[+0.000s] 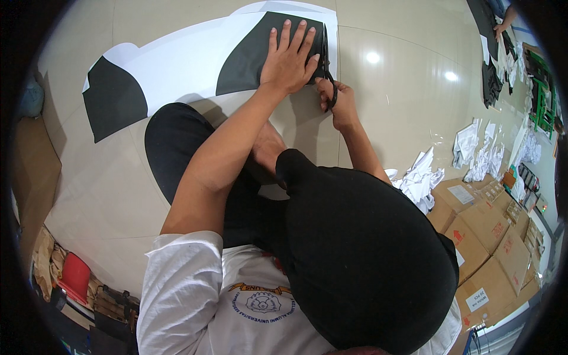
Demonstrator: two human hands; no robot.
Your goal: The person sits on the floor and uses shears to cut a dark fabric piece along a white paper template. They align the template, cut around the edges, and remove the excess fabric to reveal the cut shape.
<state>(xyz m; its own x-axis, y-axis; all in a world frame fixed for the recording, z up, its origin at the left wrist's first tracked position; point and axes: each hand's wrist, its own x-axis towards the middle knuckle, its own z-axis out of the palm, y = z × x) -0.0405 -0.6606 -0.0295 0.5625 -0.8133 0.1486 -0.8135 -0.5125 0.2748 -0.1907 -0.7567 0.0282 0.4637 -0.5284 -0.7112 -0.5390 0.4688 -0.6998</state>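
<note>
A long white sheet lies on the tiled floor with a dark piece at its left end and a larger dark piece at its right. My left hand rests on the larger piece, fingers spread out flat. My right hand grips black scissors, whose blades lie along that piece's right edge, just right of my left fingertips. My black-clad leg and bare foot are below the sheet, partly hidden by my arm.
Cardboard boxes are stacked at right, with crumpled white scraps above them. Another person's hand is at dark material at top right. A red object lies at lower left, near a brown board.
</note>
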